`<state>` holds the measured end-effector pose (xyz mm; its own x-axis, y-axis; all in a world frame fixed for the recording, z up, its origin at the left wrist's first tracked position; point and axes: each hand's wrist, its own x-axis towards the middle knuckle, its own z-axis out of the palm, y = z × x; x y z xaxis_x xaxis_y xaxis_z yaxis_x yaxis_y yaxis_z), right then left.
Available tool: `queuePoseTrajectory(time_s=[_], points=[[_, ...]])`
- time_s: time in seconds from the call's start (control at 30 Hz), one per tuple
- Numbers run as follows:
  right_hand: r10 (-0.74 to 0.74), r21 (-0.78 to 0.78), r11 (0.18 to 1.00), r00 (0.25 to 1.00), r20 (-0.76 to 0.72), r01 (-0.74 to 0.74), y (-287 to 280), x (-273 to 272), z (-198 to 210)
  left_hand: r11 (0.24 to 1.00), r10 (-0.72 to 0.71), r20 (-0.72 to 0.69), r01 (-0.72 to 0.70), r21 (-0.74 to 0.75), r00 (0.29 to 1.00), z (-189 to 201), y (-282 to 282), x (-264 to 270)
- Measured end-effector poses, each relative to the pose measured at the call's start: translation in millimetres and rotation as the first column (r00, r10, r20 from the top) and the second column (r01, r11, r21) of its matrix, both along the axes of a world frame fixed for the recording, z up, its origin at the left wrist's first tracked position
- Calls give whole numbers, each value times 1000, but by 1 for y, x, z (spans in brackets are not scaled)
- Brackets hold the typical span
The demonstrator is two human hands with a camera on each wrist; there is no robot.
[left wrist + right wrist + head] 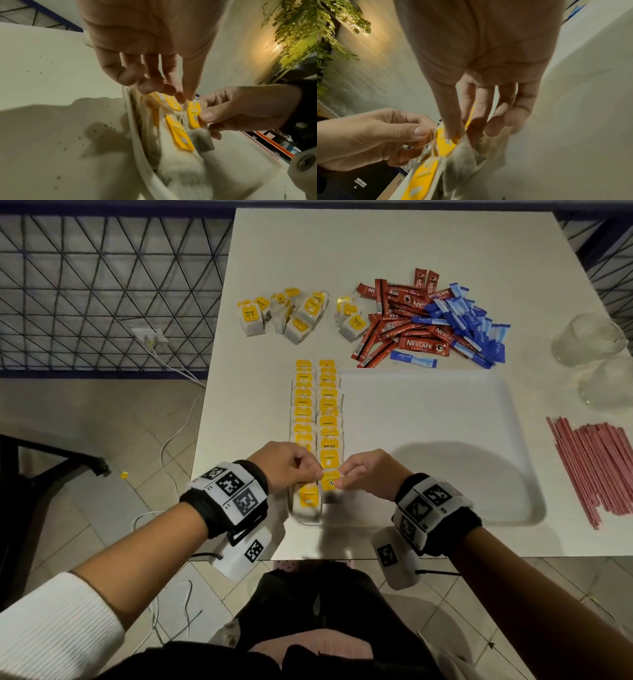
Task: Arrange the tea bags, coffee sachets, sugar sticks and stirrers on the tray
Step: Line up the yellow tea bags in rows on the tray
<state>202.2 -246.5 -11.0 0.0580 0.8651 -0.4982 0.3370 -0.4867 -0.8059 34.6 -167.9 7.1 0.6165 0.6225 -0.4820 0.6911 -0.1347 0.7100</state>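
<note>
Fingers (pixel 180 97) of the left hand (pixel 289 465) pinch the white string of a tea bag (pixel 330 482), thumb against forefinger, while the right hand (pixel 364 474) clamps that bag's yellow tag between thumb and forefinger. Both hands hover at the near end of the right-hand row, just above the tray (pixel 479 446).

Current layout:
- Two rows of tea bags (pixel 317 412) run along the left edge of the tray, overlapping like shingles.
- More loose tea bags (pixel 291 314) lie in a heap on the counter (pixel 376 244) beyond the tray.
- Coffee sachets (pixel 404 326) and blue sugar sticks (pixel 469 326) form a mixed pile farther right.
- Pink stirrers (pixel 596 463) lie to the right of the tray, off it.

Probable faults from this position:
1. String snag. The string appears looped near neighbouring tags in the left wrist view; pulling it taut could drag adjacent bags out of line.
2. Tearing. Opposed pull on string and tag may separate the tag from the bag or rip the paper.
3. Row disturbance. Either hand lowering onto the row could shift the overlapped bags, which rest loosely on each other.
4. Overhang. The nearest bags sit close to the tray's front rim; a bag placed carelessly there may tip over it.
</note>
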Motion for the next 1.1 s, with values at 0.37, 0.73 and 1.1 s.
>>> queuePoseTrajectory(time_s=[0.37,0.73,1.1], points=[[38,-94,995,999,-3,-38,4,4,18,999,-42,25,42,9,999,-2,6,1],[150,-89,984,986,-71,-156,-3,12,34,998,-5,232,19,-58,973,6,4,6],[-109,-99,991,982,-157,94,-8,1,18,949,-297,-1,296,107,955,-7,-6,3]])
